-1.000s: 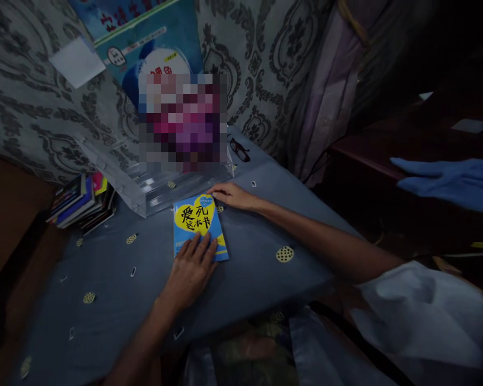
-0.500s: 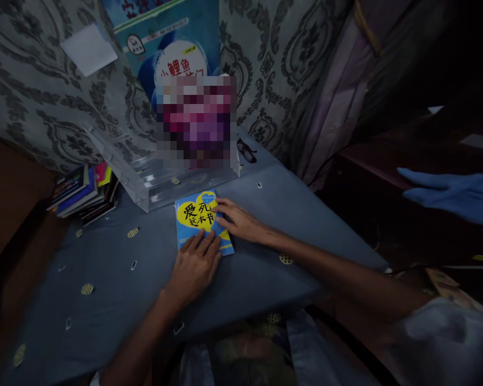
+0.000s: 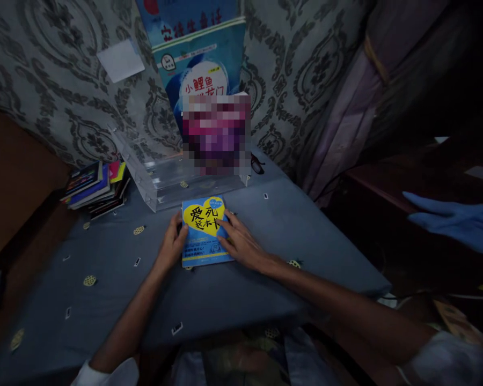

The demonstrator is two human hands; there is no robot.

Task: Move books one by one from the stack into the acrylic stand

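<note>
Wallpaper (image 3: 301, 48) with dark scrolls stands behind a counter (image 3: 156, 313) whose grey-blue cover carries pineapple shapes. Toward the counter's far side sits a clear rack (image 3: 139, 182), with a tall blue book (image 3: 235, 59) upright at its back and, in front of that, something hidden by a blurred patch. Left of the rack, a small stack of books (image 3: 90, 187) leans unevenly, well apart from both hands. Nearest the person, just in front of the rack's near edge, is a small paperback (image 3: 203, 244), blue with a yellow heart, front cover up. Its long axis runs away from the person toward the rack, its top edge at the far end, so the printing reads upright from the wearer's side. It lies between the hands: to the right of the left hand (image 3: 172, 241) and to the left of the right hand (image 3: 241, 244). Neither hand is clearly nearer, since both are at its long sides. The left is curled beside the left edge with its thumb at the cover's margin; its fingertips are hidden, so whether it grips cannot be told. The right is loosely spread, fingers reaching farther across, over the right part of the heart.
</note>
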